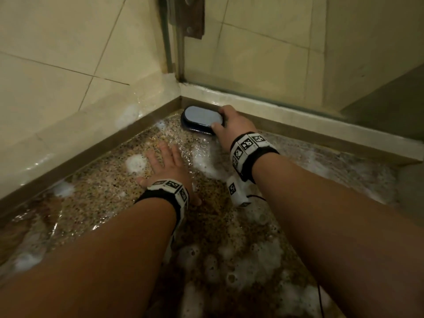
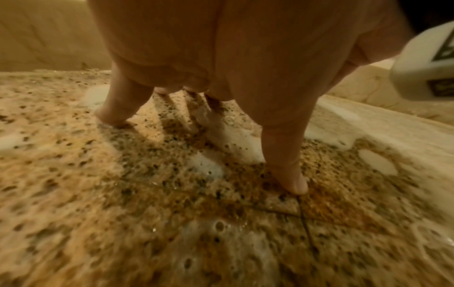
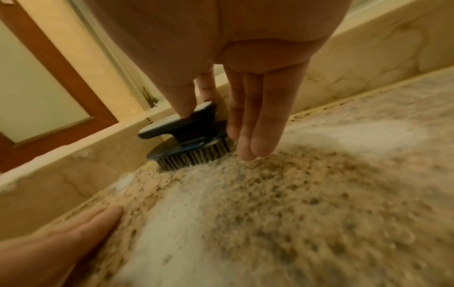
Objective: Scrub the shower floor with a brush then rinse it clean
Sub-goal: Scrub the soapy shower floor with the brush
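Fingers (image 3: 183, 101) of right hand (image 1: 231, 125) pinch brush (image 1: 202, 119) knob in corner; left hand (image 1: 168, 166) flat on soapy shower floor (image 1: 103, 180). Rigid, wet, likely slippery: grip the knob's waist.

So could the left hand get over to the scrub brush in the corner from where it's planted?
Probably yes. The left hand lies flat on the wet floor, with only foam and water between it and the scrub brush. But the right hand already grips the brush's near end, so the free side is the far one.
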### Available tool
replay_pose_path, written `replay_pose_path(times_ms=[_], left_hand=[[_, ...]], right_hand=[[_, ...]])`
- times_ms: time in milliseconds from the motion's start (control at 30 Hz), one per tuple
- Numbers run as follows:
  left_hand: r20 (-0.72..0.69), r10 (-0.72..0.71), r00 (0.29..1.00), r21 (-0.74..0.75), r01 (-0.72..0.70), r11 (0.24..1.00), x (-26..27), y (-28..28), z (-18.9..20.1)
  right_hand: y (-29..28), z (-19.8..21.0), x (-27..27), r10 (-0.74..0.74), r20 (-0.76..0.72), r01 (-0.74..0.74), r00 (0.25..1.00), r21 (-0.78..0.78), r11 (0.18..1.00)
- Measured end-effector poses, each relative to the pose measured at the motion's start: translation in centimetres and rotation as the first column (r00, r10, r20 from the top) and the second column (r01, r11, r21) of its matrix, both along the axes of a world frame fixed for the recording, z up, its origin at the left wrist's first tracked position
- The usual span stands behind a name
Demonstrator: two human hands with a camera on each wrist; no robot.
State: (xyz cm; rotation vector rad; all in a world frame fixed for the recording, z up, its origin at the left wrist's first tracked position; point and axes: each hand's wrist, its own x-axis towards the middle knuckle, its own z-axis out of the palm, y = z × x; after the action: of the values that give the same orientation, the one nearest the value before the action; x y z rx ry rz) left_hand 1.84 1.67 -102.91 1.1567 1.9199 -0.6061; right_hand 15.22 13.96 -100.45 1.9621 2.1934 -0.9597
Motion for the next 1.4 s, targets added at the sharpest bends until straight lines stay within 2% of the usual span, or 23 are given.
replay_pose_path(times_ms=[67,167,233,333,400,500,667,800,933,1100,1400], left_hand=[[0.005,-0.001,1.0,0.002,0.001,1.0,0.0,-0.1,0.0],[0.021,0.015,1.0,-0.01,-0.015,1.0,0.0,0.0,0.1],[0.026,0.012,1.0,-0.01,-0.011,1.0,-0.1,-0.1,0.2],[0.025,0.005,1.0,0.002,-0.005,1.0,-0.1,-0.1,0.2],[0.022,0.009,1.0,-0.003,-0.009,1.0,0.0,-0.1,0.3],[0.014,0.004,1.0,-0.01,-0.003,1.0,0.2,0.0,0.3],[0.005,0.014,1.0,-0.045,-0.014,0.999,0.4,0.3,0.2],[0.012,0.023,1.0,-0.045,-0.022,0.999,0.5,0.4,0.3],[0.012,0.025,1.0,-0.049,-0.024,0.998,0.5,0.4,0.3],[0.002,0.026,1.0,-0.061,-0.026,0.998,0.6,0.5,0.3],[-0.01,0.02,1.0,-0.065,-0.021,0.998,0.6,0.6,0.2]], right_hand=[[-0.3,0.3,-0.7,0.08,0.057,-0.08,0.995,0.004,0.997],[-0.6,1.0,-1.8,0.22,0.228,-0.225,0.948,-0.004,0.974],[-0.8,1.5,-2.7,0.248,0.3,-0.288,0.921,0.095,0.953],[-0.8,1.4,-4.2,0.368,0.274,-0.434,0.889,0.243,0.868],[-0.4,1.0,-5.0,0.473,0.232,-0.517,0.85,0.2,0.832],[0.2,0.5,-5.4,0.555,0.258,-0.6,0.791,0.151,0.785],[1.2,0.0,-4.2,0.582,0.347,-0.658,0.735,0.161,0.735],[1.1,-0.4,-1.4,0.579,0.427,-0.678,0.695,0.117,0.726],[1.1,-0.1,0.4,0.589,0.45,-0.684,0.671,0.069,0.727],[0.7,0.3,0.3,0.637,0.469,-0.735,0.612,0.042,0.676],[0.5,-0.5,-2.5,0.605,0.423,-0.714,0.675,0.163,0.681]])
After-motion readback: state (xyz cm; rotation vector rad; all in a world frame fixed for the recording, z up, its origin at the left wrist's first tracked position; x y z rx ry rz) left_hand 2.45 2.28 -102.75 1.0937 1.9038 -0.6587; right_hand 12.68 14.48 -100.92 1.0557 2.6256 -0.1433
